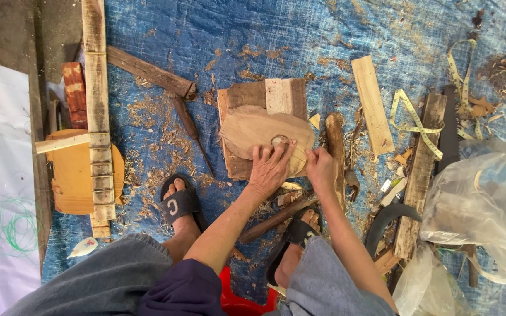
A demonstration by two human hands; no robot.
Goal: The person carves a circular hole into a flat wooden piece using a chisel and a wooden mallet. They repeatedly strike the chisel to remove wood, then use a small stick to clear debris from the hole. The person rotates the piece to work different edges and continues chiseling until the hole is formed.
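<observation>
My left hand (269,167) lies flat, fingers spread, pressing on one oval wood slab (262,136). The slab's long axis runs left to right across a small board (247,96) in front of my two sandalled feet. My right hand (320,165) sits at the slab's right edge, its grip pinched narrow on something too small for me to make out. One chisel (191,131) lies to the left, pointing toward me, and one yellow tape (417,123) curls at right. All of it rests on a blue tarp (218,29) strewn with shavings on the floor.
</observation>
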